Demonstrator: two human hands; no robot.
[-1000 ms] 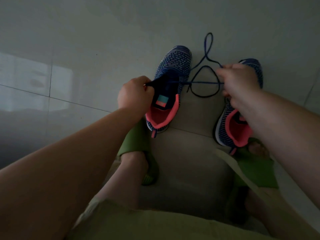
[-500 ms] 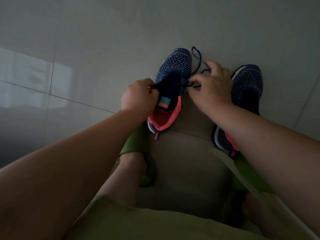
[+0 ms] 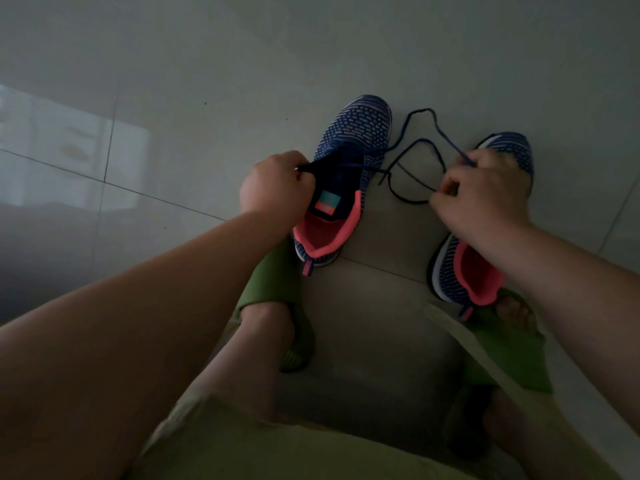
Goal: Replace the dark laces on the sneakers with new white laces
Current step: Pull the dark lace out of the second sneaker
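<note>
We are unlacing the left sneaker (image 3: 349, 168) on the tiled floor (image 3: 207, 81), its dark lace (image 3: 420, 143) mostly drawn out in loops toward the right sneaker (image 3: 485, 237). Our left hand (image 3: 277, 187) pinches the tongue, fingers curled; our right hand (image 3: 481, 192), raised over the right sneaker, pinches the lace. Next, we judge, comes freeing the last eyelets.
</note>
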